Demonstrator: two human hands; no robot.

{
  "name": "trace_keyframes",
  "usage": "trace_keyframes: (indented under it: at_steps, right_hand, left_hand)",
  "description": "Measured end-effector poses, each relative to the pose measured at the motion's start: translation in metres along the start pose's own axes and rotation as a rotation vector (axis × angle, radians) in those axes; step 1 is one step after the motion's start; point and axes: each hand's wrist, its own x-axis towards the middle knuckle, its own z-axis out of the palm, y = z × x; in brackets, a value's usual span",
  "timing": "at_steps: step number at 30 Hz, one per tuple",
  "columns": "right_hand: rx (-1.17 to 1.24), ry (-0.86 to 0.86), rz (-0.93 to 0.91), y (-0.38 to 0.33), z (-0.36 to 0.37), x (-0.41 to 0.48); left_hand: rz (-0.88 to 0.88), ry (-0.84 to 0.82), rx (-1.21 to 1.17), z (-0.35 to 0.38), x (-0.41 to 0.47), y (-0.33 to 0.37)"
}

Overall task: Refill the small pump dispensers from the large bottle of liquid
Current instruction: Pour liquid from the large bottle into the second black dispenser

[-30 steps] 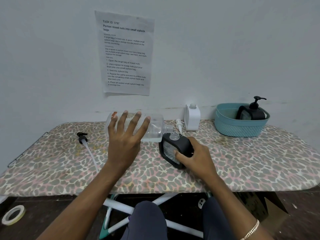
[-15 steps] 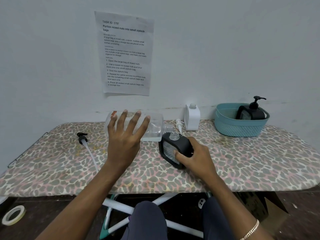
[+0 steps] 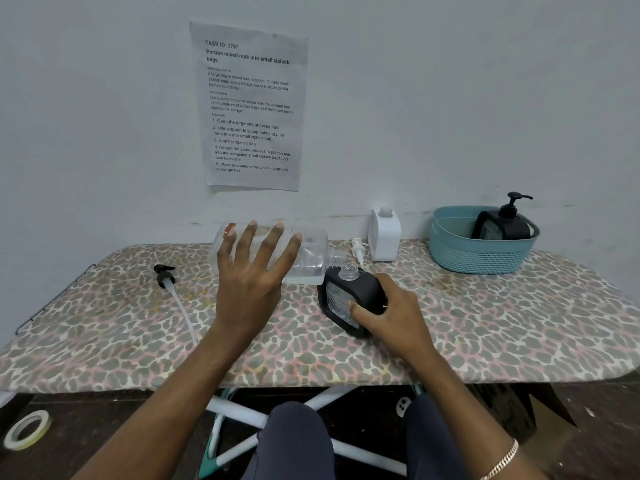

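My left hand grips the large clear bottle, held on its side with its open neck pointing right, just above the mouth of a black dispenser. My right hand holds that black dispenser, tilted on the table, its clear neck uncapped. A little liquid sits low in the large bottle. A white dispenser without its pump stands behind, with a white pump head lying beside it. A black pump with a long tube lies at the left.
A teal basket at the back right holds another black dispenser with its pump on. The table has a leopard-print cover. A paper sheet hangs on the wall. A tape roll lies on the floor at left.
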Motion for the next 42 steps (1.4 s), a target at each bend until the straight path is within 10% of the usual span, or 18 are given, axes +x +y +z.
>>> trace_keyframes:
  at_steps: [42]
  right_hand:
    - [-0.013,-0.001,0.023,-0.0012,0.0001,-0.0008]
  left_hand:
    - [0.020,-0.041,0.018,-0.0007,0.0012,0.0017]
